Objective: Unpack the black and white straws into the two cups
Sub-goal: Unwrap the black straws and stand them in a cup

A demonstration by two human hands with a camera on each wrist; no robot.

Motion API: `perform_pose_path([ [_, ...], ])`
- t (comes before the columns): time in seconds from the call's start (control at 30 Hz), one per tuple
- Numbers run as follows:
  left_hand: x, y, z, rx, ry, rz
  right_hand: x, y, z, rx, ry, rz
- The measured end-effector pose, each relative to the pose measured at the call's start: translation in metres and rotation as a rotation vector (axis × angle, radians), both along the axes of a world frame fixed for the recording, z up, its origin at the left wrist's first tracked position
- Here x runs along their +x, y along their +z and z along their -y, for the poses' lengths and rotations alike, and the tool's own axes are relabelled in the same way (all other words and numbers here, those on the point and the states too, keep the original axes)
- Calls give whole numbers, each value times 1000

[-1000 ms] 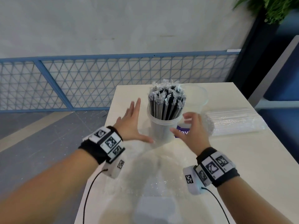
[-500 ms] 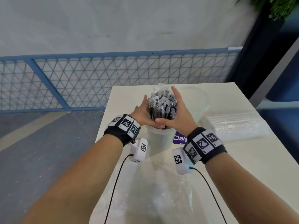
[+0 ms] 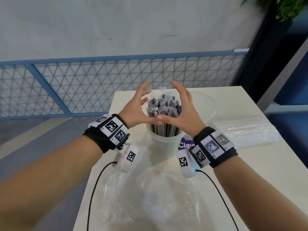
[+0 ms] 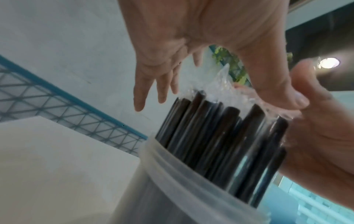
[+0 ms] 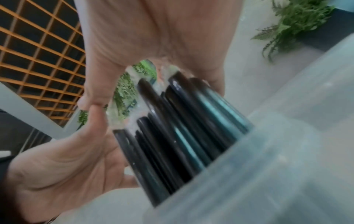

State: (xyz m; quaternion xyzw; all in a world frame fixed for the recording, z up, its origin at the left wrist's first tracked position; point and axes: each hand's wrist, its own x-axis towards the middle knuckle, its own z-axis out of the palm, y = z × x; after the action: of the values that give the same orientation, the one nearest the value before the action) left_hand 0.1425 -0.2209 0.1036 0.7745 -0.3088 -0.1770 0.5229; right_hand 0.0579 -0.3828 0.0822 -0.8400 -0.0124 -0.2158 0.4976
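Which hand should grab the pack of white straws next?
The right hand, probably. The white straws pack lies on the table on its side; the left hand would have to cross over the cup.

Black straws glossy in crinkly clear film; cup frosted translucent plastic; table smooth matt.

Bare forearms, black fabric wristbands carrying white plates printed with black square-code markers, a white camera module also tagged hanging under each wrist, thin black cable trailing from each module
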Motion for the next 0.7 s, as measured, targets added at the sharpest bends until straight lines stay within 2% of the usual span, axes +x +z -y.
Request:
perform_pose_path([
  [0.1,2,-9,-1,68,-35,54,-1,-17,-2,92,-36,-110],
  [0.23,5,-31,5,87,-108,1,2,-29,-5,207,96,-216],
  [0.37,0,-41,12,-37,-5,-24,2,-28,-10,156,10,-127],
  [0.43,-2,-35,14,-94,68,13,0,-21,-11,157,-41,-49],
  [0.5,-1,-27,13,-102,62,33,-1,-10,-10,127,-42,13],
  [0.6,-6,-21,7,130,-3,14,-4,1,-7,42,-19,-27],
  [0.7,-21,-23,-15,260,105,73,-13,-5,-6,-1,-190,-14],
])
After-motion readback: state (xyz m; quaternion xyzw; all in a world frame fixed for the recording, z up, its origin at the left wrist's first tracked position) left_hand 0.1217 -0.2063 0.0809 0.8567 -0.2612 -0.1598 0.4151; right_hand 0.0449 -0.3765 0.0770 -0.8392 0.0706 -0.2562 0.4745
